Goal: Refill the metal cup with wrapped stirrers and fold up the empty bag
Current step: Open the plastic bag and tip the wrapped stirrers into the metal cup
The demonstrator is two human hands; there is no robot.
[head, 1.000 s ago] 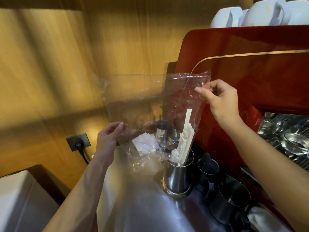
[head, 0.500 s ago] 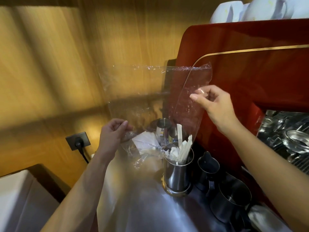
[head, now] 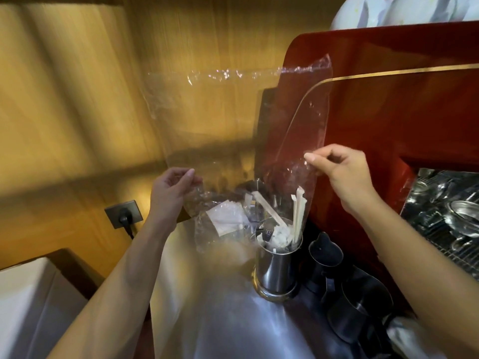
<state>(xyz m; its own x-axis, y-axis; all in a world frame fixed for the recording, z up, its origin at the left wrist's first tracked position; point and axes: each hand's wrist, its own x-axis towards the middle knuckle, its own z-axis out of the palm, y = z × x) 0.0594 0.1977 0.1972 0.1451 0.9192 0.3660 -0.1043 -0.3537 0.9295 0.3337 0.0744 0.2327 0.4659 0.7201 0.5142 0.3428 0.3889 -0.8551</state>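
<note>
A clear plastic bag point(head: 220, 120) hangs upside down over the counter, its closed end up. My left hand point(head: 172, 191) pinches its lower left edge and my right hand point(head: 339, 169) pinches its lower right edge. Below the bag's mouth stands the shiny metal cup point(head: 278, 268), with wrapped white stirrers point(head: 295, 218) sticking out of it at angles. One stirrer point(head: 267, 208) leans left across the cup's rim. A white paper label point(head: 228, 217) shows through the bag's lower part.
A red espresso machine point(head: 401, 104) fills the right, with white cups point(head: 404, 9) on top and its metal drip tray point(head: 445, 216). Dark metal pitchers point(head: 357, 307) stand right of the cup. A wall socket point(head: 124, 215) sits left; a white box point(head: 28, 307) at lower left.
Both hands have lifted the bag a little higher and spread it. The stirrers have dropped out of the bag's mouth into the cup and now lean apart.
</note>
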